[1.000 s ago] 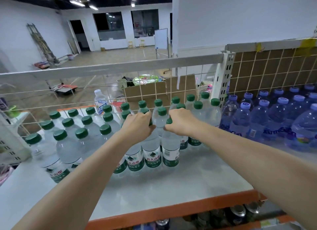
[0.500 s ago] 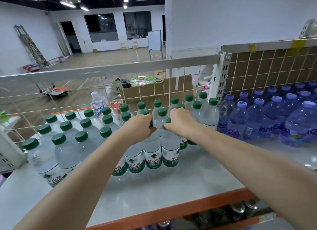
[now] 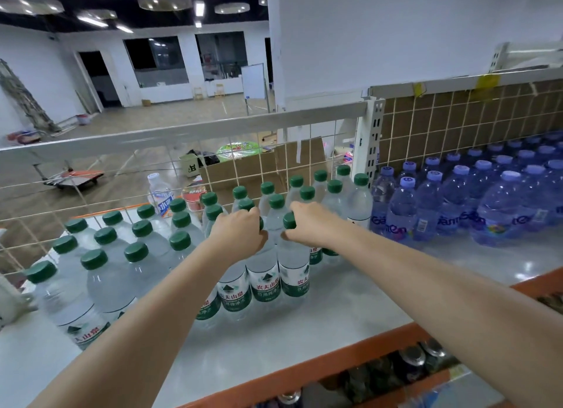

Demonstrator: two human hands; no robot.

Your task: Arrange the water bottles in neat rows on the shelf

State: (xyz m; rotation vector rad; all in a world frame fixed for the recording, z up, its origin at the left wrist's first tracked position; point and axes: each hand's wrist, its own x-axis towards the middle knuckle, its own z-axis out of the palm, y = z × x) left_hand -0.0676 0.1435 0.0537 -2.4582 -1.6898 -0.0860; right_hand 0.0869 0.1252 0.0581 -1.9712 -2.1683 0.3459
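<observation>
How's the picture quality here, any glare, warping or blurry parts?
Head view: ceiling lights blow out to white; soft glare patches sit on the shelf at right. Wide-angle warp bows the rail and stretches both forearms. The left hand and right hand on the green-cap bottles look fairly sharp; the purple bottles smear toward the edge.

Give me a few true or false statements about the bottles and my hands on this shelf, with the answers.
1. Both hands grip green-capped bottles. True: left hand, right hand.
2. The blue-tinted bottles stand left of the green-capped ones. False: they stand to the right.
3. A wire grid backs the shelf. True.
4. The blue-tinted bottles have green caps. False: pale blue caps.
</observation>
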